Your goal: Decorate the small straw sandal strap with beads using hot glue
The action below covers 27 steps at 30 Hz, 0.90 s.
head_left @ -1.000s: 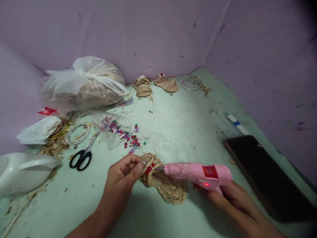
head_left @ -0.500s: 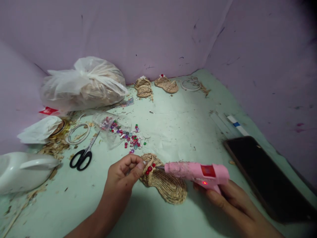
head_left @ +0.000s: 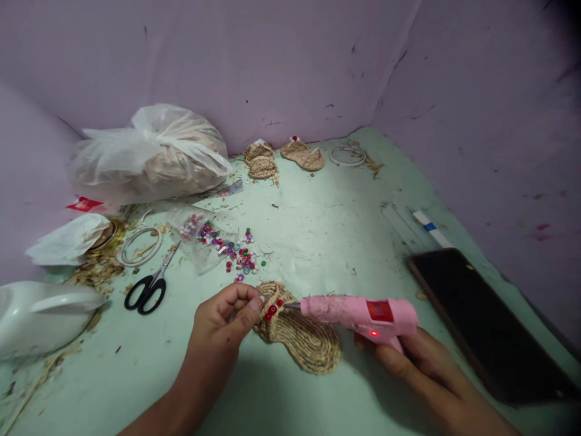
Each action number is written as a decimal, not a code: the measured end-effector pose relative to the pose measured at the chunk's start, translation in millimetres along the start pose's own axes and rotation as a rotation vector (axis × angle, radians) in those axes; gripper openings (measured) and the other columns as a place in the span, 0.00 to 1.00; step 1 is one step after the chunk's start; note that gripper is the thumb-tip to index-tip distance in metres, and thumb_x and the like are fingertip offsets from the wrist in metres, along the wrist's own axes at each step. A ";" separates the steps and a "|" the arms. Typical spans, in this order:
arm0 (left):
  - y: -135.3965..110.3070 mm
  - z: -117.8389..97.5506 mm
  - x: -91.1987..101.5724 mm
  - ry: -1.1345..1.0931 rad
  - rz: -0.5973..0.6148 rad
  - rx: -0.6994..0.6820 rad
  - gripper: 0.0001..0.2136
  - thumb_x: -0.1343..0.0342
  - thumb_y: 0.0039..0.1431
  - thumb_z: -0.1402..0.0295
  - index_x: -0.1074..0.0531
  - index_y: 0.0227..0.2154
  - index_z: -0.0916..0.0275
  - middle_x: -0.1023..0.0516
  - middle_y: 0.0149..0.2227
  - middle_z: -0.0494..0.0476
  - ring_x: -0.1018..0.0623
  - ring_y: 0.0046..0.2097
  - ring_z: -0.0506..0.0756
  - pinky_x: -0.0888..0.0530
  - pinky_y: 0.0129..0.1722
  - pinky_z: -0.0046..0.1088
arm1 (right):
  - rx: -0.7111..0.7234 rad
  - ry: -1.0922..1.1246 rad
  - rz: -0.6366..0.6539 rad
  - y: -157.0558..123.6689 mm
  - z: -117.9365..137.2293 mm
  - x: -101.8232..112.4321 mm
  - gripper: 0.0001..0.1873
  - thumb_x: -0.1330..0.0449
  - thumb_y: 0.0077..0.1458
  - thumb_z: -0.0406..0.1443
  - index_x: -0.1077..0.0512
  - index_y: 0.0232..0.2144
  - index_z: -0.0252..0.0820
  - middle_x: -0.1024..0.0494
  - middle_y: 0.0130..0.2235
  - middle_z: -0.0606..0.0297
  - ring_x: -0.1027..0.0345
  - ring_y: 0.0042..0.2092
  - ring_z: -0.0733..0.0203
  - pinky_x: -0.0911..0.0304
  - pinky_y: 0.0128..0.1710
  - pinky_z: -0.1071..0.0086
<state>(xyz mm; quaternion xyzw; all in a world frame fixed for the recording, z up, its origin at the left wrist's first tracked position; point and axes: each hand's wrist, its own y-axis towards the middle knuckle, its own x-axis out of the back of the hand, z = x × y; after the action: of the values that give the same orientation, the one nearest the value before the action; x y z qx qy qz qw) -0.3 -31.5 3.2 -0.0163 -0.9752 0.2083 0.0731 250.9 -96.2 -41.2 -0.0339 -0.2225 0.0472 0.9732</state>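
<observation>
A small woven straw slipper (head_left: 308,342) lies on the table with red beads (head_left: 271,310) on its strap. My left hand (head_left: 227,321) is closed at the toe end, thumb and forefinger pinching the slipper's strap edge. A tiny white spot shows at those fingertips; I cannot tell whether it is a bead or a nail. In my right hand (head_left: 417,360) is a pink glue gun (head_left: 349,310) with a lit red light. Its metal nozzle points left, at or very near the strap beside the red beads. Most of the gun's handle is hidden by my fingers.
Loose beads (head_left: 245,260) spill from a clear plastic cup (head_left: 181,221). Black-handled scissors (head_left: 152,289), a tape ring (head_left: 140,247) and a white bottle (head_left: 45,318) lie left. A phone (head_left: 490,327) lies right. Behind are a tied plastic bag (head_left: 154,157) and two woven slippers (head_left: 302,154).
The whole view has shifted very slightly. Both hands, the glue gun and the slipper keep nearly the same places relative to each other.
</observation>
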 end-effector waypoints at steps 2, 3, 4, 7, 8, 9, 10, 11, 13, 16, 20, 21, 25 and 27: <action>0.3 0.6 0.2 0.006 0.000 -0.004 0.08 0.42 0.49 0.63 0.30 0.24 0.64 0.30 0.22 0.49 0.35 0.26 0.48 0.38 0.27 0.22 | 0.016 -0.014 0.024 1.3 2.0 1.3 0.13 0.48 0.56 0.42 0.28 0.40 0.48 0.23 0.33 0.63 0.29 0.34 0.57 0.32 0.32 0.68; 0.5 1.0 0.3 0.006 0.000 -0.005 0.08 0.42 0.49 0.63 0.30 0.24 0.64 0.30 0.22 0.49 0.35 0.27 0.48 0.38 0.27 0.22 | 0.037 -0.019 0.042 2.2 3.2 2.1 0.12 0.48 0.56 0.41 0.28 0.40 0.48 0.23 0.32 0.63 0.29 0.33 0.57 0.32 0.32 0.68; 0.6 1.4 0.4 0.004 0.004 -0.004 0.08 0.42 0.49 0.63 0.30 0.24 0.64 0.30 0.23 0.49 0.35 0.27 0.48 0.38 0.28 0.22 | 0.057 -0.023 0.051 3.1 4.2 2.9 0.12 0.48 0.56 0.40 0.28 0.39 0.48 0.23 0.31 0.64 0.28 0.32 0.58 0.32 0.31 0.69; 0.8 2.5 0.6 0.005 0.008 -0.007 0.08 0.42 0.50 0.63 0.30 0.25 0.64 0.30 0.23 0.49 0.35 0.27 0.48 0.37 0.29 0.22 | 0.094 -0.044 0.024 4.5 5.9 4.2 0.11 0.47 0.55 0.39 0.27 0.39 0.48 0.23 0.30 0.65 0.29 0.30 0.59 0.32 0.29 0.70; 0.7 2.7 0.7 0.006 0.006 -0.009 0.08 0.43 0.50 0.63 0.30 0.25 0.64 0.31 0.23 0.49 0.35 0.28 0.48 0.38 0.29 0.22 | 0.100 -0.046 0.011 4.6 6.0 4.2 0.11 0.47 0.55 0.39 0.27 0.39 0.47 0.23 0.29 0.65 0.29 0.30 0.60 0.32 0.28 0.71; 0.6 2.9 0.8 0.008 0.008 -0.010 0.08 0.43 0.50 0.63 0.30 0.25 0.64 0.31 0.23 0.49 0.35 0.28 0.48 0.38 0.29 0.22 | 0.101 -0.048 0.000 4.5 5.8 4.1 0.11 0.47 0.55 0.39 0.28 0.39 0.47 0.23 0.29 0.65 0.29 0.30 0.60 0.32 0.28 0.71; 0.4 3.0 0.9 0.009 0.007 -0.010 0.08 0.43 0.50 0.63 0.30 0.25 0.64 0.31 0.23 0.49 0.35 0.28 0.48 0.38 0.29 0.22 | 0.102 -0.049 0.003 4.5 5.6 3.9 0.11 0.47 0.55 0.39 0.28 0.39 0.47 0.24 0.29 0.65 0.29 0.30 0.60 0.32 0.28 0.71; 0.3 3.0 1.0 0.009 0.009 -0.007 0.08 0.43 0.50 0.63 0.30 0.25 0.64 0.31 0.23 0.49 0.35 0.28 0.48 0.38 0.29 0.22 | 0.104 -0.049 0.015 4.6 5.5 3.7 0.11 0.47 0.55 0.39 0.28 0.39 0.48 0.24 0.29 0.65 0.29 0.30 0.60 0.32 0.28 0.72; 0.2 2.8 1.2 0.013 0.008 -0.002 0.08 0.43 0.50 0.63 0.30 0.25 0.64 0.31 0.23 0.49 0.35 0.27 0.48 0.38 0.29 0.22 | 0.108 -0.046 0.031 5.1 5.4 3.4 0.11 0.47 0.55 0.39 0.28 0.39 0.48 0.24 0.29 0.66 0.30 0.30 0.61 0.32 0.28 0.72; 0.5 2.2 1.6 0.023 0.004 0.002 0.08 0.43 0.50 0.63 0.30 0.24 0.64 0.31 0.23 0.49 0.35 0.27 0.48 0.38 0.28 0.22 | 0.105 -0.042 0.020 5.9 4.9 3.5 0.11 0.47 0.55 0.39 0.28 0.38 0.47 0.24 0.28 0.65 0.30 0.29 0.61 0.32 0.27 0.71; 0.8 2.7 2.1 0.019 0.008 -0.009 0.08 0.43 0.50 0.63 0.30 0.25 0.63 0.30 0.23 0.49 0.34 0.27 0.48 0.37 0.29 0.22 | 0.100 -0.045 0.037 4.0 2.2 4.4 0.11 0.47 0.55 0.39 0.28 0.40 0.48 0.24 0.29 0.65 0.30 0.29 0.60 0.31 0.28 0.70; 0.8 3.0 2.2 0.018 0.009 -0.011 0.08 0.43 0.50 0.63 0.30 0.25 0.63 0.30 0.23 0.49 0.34 0.28 0.48 0.37 0.29 0.22 | 0.099 -0.042 0.045 3.2 1.7 4.3 0.11 0.47 0.55 0.39 0.28 0.40 0.48 0.24 0.29 0.65 0.30 0.29 0.60 0.31 0.28 0.70; 0.3 3.2 2.0 0.013 0.012 -0.009 0.08 0.43 0.50 0.63 0.30 0.25 0.63 0.31 0.23 0.49 0.35 0.27 0.48 0.38 0.29 0.22 | 0.059 -0.032 0.012 1.5 2.7 2.6 0.11 0.47 0.56 0.40 0.29 0.40 0.48 0.25 0.30 0.65 0.31 0.30 0.61 0.32 0.28 0.71; 0.0 1.9 1.4 0.013 0.009 -0.012 0.08 0.43 0.50 0.64 0.30 0.24 0.64 0.31 0.23 0.49 0.35 0.27 0.48 0.38 0.28 0.22 | 0.053 -0.025 0.003 3.0 4.3 2.1 0.12 0.47 0.56 0.41 0.29 0.41 0.49 0.24 0.31 0.65 0.30 0.32 0.60 0.32 0.30 0.70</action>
<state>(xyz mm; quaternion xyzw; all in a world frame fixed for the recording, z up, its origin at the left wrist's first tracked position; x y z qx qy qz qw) -2.0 -32.2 1.7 -0.0224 -0.9758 0.2027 0.0783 250.6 -92.8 -36.7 -0.0078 -0.2331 0.0549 0.9709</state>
